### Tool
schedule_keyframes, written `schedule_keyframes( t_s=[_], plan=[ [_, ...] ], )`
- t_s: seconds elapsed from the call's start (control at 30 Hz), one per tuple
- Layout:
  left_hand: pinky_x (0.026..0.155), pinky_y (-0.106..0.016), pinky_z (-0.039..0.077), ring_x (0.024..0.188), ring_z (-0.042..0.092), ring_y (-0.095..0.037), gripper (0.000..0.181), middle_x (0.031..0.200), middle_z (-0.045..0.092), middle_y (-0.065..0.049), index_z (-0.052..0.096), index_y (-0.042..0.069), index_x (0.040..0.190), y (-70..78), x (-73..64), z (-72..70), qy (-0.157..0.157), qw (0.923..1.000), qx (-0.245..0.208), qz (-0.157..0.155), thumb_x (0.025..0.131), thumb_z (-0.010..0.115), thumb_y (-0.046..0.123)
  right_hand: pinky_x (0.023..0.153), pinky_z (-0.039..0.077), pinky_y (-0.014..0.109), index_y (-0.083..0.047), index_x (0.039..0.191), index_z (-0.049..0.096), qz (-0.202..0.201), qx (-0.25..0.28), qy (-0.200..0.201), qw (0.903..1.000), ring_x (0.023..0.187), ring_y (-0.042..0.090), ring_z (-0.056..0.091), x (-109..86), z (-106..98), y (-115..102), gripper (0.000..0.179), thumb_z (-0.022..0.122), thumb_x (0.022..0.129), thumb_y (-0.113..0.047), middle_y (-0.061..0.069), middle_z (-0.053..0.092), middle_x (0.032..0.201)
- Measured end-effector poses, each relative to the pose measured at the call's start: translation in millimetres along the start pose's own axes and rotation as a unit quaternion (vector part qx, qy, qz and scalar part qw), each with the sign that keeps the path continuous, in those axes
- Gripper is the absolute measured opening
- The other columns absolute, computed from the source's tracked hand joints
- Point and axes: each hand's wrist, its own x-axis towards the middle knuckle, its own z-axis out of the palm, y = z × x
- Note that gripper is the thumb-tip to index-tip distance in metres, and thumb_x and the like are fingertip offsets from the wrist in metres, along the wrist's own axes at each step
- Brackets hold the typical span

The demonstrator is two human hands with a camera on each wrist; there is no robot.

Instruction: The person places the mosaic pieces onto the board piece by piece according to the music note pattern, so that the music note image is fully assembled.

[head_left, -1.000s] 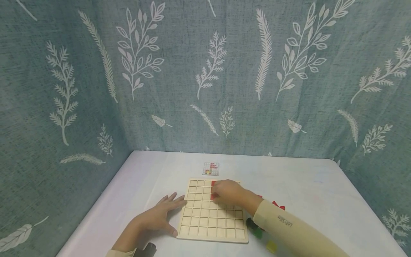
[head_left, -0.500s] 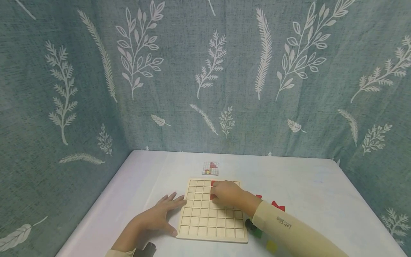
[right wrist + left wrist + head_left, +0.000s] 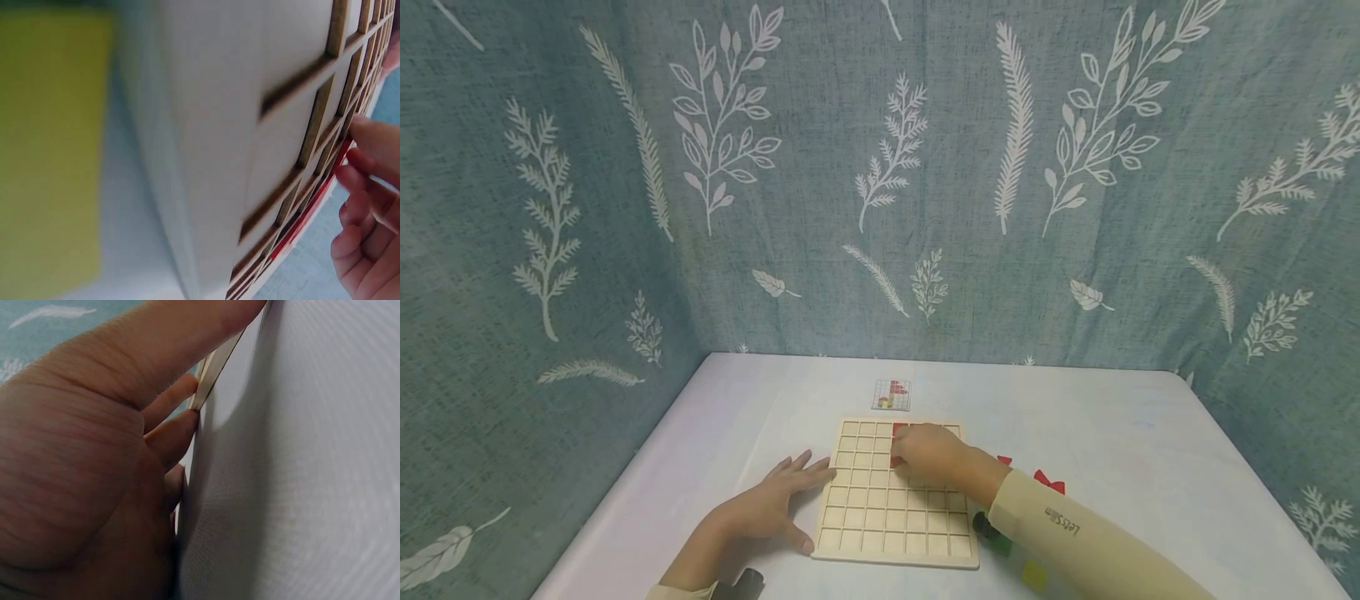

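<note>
A pale wooden board (image 3: 865, 521) with a grid of square recesses lies on the white table. Red tiles (image 3: 898, 430) fill part of one column near its far edge. Over that column, my right hand (image 3: 931, 454) pinches a red tile (image 3: 342, 157) at the grid between thumb and forefinger, as the right wrist view shows; the hand covers neighbouring cells in the head view. Spread along the board's left side, my left hand (image 3: 771, 504) touches the edge with thumb and fingertips. Its fingers (image 3: 175, 434) meet the board's rim in the left wrist view.
Behind the board lies a small printed card (image 3: 891, 395) with a coloured grid picture. Right of the board are red pieces (image 3: 1049, 482), a black piece (image 3: 982, 524), a green piece (image 3: 1002, 546) and a yellow piece (image 3: 1033, 575), partly behind the right sleeve. A patterned curtain (image 3: 820, 208) surrounds the table.
Both hands hold nearly the same positions throughout. The right forearm has shifted very slightly to the left; the board and loose pieces stay where they were.
</note>
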Motion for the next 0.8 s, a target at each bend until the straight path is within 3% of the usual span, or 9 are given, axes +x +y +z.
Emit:
schedule_keyframes(
  t_s=[0.17, 0.33, 0.57, 0.8],
  plan=[
    [0.115, -0.059, 0.000, 0.147, 0.005, -0.035, 0.112, 0.158, 0.028, -0.004, 0.041, 0.024, 0.150, -0.9, -0.2, 0.5, 0.000, 1.0000, 0.000, -0.002, 0.053, 0.080, 0.063, 0.066, 0.049, 0.023, -0.018, 0.091, 0.072, -0.002, 0.041, 0.005, 0.9991, 0.068, 0.003, 0.050, -5.9, 0.2, 9.5, 0.008, 0.071, 0.089, -0.026, -0.014, 0.053, 0.080],
    [0.115, -0.058, 0.000, 0.147, 0.005, -0.034, 0.112, 0.158, 0.028, -0.004, 0.040, 0.024, 0.150, -0.3, -0.2, 0.1, 0.000, 1.0000, 0.003, -0.003, 0.053, 0.080, 0.063, 0.063, 0.048, 0.022, -0.020, 0.085, 0.070, 0.008, 0.043, 0.000, 0.9990, 0.067, 0.003, 0.047, -17.3, -3.2, 25.0, 0.006, 0.070, 0.090, -0.024, -0.014, 0.052, 0.078],
    [0.115, -0.058, 0.000, 0.147, 0.005, -0.036, 0.112, 0.158, 0.028, -0.005, 0.041, 0.022, 0.150, 3.8, -0.9, -1.2, 0.000, 1.0000, 0.001, -0.002, 0.053, 0.081, 0.062, 0.076, 0.053, 0.029, -0.012, 0.099, 0.076, 0.005, 0.062, -0.024, 0.9978, 0.082, 0.007, 0.059, -42.4, -18.6, 45.3, 0.015, 0.072, 0.088, -0.021, -0.008, 0.062, 0.088],
    [0.115, -0.059, 0.000, 0.147, 0.005, -0.037, 0.112, 0.158, 0.028, -0.006, 0.040, 0.021, 0.150, 2.5, 0.5, -0.9, -0.001, 1.0000, 0.002, -0.003, 0.054, 0.082, 0.061, 0.081, 0.053, 0.031, -0.016, 0.095, 0.075, 0.035, 0.071, -0.049, 0.9956, 0.085, 0.007, 0.060, -66.8, -26.7, 57.1, 0.012, 0.074, 0.086, -0.023, -0.012, 0.060, 0.087]
  ],
)
